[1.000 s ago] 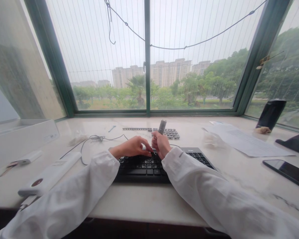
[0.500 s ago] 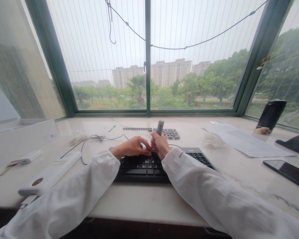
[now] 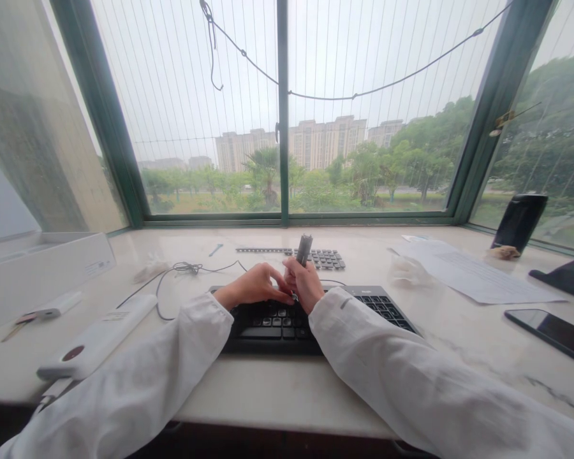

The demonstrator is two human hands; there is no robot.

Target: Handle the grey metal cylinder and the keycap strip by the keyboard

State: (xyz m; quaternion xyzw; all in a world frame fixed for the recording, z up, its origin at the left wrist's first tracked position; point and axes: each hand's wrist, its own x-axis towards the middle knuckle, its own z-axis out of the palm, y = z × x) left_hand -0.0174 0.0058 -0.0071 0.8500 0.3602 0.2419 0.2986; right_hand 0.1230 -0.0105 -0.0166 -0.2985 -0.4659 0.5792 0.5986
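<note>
A black keyboard [image 3: 287, 322] lies on the pale marble desk [image 3: 277, 389] in front of me. My right hand [image 3: 307, 284] grips a grey cylindrical tool [image 3: 303, 249] upright, its lower tip down on the keys. My left hand [image 3: 253, 287] rests on the keyboard just left of it, fingertips pinched at the tool's tip. Whether those fingers hold a small part is hidden. Behind the hands, rows of loose black keycaps [image 3: 323, 258] lie on the desk. Both arms wear white sleeves.
A white box [image 3: 38, 268] and white power bank [image 3: 95, 335] sit at left, with a thin cable [image 3: 182, 271] beside them. Papers [image 3: 469, 274], a black cup [image 3: 519, 221] and a phone [image 3: 552, 331] lie at right. A window with a green frame [image 3: 282, 115] backs the desk.
The tool has tilted slightly and my right hand has shifted a little left with it. My left hand stays pinched at its tip. The view has tipped up slightly.
</note>
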